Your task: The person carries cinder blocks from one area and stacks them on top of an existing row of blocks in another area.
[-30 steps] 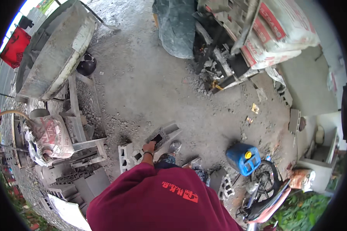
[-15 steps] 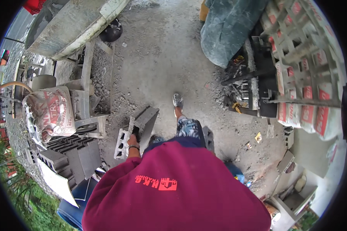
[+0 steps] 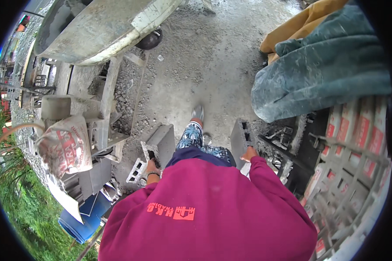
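Hands first, then, in the one head view: the left hand (image 3: 152, 167) is curled tight at the near end of a grey hollow concrete block (image 3: 162, 139), arm hanging by the person's left side. Over on the right, the right hand (image 3: 248, 154) is closed in on the near end of another concrete block (image 3: 242, 138), its hollows facing up. Both hands loaded, neither spread wide! A pierced block face (image 3: 137, 170) shows just beside the left hand, lower and further left; whether that one is held too, I cannot tell from here.

How far along? I'd judge the grasping done on both sides and the blocks lifted, a carry in progress, with one shoe (image 3: 198, 114) out in front on the concrete floor (image 3: 224, 78). Neither block has been set down; that part is undone.

Round the ground we go: on the left, a cement bag (image 3: 72, 145), with gravel (image 3: 126, 93) beyond it and a big metal drum (image 3: 104, 37) at the far left. Far right, a dusty green tarpaulin (image 3: 318, 76); nearer on that side, stacked cement sacks (image 3: 363, 130) behind a grating. Near left, a blue barrel (image 3: 85, 219) lies tipped over.
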Motion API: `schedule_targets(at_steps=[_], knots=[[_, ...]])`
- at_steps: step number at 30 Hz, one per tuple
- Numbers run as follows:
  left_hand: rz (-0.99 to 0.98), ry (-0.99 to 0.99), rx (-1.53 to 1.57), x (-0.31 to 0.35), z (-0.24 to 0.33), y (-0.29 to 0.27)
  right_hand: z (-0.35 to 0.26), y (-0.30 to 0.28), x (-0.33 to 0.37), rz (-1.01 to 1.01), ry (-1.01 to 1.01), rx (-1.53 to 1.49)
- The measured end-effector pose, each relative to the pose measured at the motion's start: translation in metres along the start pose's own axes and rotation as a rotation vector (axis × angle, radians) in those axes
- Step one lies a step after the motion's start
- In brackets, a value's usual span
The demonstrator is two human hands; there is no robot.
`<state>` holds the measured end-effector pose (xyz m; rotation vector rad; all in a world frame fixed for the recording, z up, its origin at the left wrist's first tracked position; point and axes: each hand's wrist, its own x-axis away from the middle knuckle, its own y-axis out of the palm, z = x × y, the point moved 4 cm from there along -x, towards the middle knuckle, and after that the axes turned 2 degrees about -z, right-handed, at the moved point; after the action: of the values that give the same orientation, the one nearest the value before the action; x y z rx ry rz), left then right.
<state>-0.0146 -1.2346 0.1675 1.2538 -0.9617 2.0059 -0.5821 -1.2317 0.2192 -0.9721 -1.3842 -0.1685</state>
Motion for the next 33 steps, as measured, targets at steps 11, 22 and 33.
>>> schedule_targets(at_steps=[11,22,33], knots=[[-0.076,0.043,-0.072,0.039,0.186,0.295,-0.105,-0.259,-0.128,-0.001,-0.092,0.089],[0.036,0.064,-0.004,0.145,0.405,0.664,-0.091,-0.401,-0.378,0.172,-0.2,-0.25],[-0.023,0.038,-0.155,0.18,0.615,1.024,-0.199,-0.713,-0.478,0.157,-0.026,-0.365]])
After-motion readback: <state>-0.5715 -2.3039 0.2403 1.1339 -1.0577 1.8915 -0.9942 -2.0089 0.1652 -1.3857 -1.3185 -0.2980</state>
